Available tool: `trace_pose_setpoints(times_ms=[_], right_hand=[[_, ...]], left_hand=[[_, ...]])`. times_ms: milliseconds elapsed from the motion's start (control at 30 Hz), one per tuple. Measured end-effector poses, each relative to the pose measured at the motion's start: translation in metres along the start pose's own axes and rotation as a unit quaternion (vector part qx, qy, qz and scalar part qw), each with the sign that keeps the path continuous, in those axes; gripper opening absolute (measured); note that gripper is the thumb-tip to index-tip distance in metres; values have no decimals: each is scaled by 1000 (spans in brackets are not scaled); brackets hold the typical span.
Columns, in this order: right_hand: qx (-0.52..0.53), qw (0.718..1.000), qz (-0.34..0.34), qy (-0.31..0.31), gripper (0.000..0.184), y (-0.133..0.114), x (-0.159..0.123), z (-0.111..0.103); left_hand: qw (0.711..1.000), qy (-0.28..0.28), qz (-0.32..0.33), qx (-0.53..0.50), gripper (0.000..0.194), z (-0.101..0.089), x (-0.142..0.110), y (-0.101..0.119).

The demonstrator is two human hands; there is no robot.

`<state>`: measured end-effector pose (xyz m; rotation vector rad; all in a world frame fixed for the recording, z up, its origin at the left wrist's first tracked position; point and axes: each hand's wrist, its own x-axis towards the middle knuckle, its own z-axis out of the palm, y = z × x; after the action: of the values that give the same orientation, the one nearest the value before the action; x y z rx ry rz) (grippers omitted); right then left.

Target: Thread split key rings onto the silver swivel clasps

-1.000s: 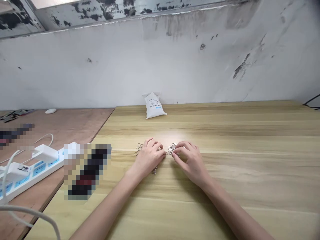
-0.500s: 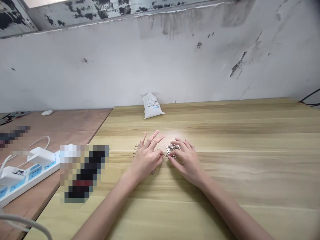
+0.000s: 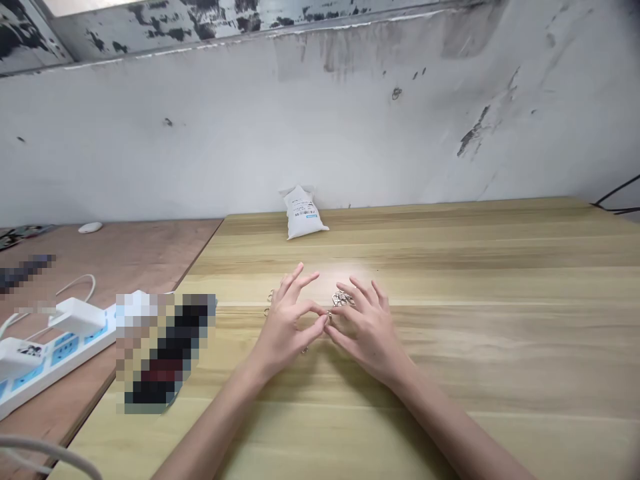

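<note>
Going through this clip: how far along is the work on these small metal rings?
Nothing looks finished: loose silver metal rings lie in small heaps on the pale wooden table. In hand: one small silver ring between the left hand and right hand. Left: those heaps.

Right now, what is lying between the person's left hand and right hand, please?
In the head view, a small metal ring sits at the fingertips between the left hand and right hand. A heap of metal rings lies just beyond it.
</note>
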<state>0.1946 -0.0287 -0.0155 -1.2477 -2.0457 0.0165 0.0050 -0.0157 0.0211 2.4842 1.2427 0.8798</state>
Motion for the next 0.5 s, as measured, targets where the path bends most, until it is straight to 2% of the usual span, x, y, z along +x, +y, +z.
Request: trace_pose_setpoints(times_ms=[233, 500], right_hand=[[-12, 1000, -6, 29, 14, -8, 1, 4], [-23, 999, -20, 30, 20, -7, 0, 4]], left_hand=[[997, 16, -31, -70, 10, 2, 1, 8], [996, 24, -40, -71, 10, 4, 0, 11]])
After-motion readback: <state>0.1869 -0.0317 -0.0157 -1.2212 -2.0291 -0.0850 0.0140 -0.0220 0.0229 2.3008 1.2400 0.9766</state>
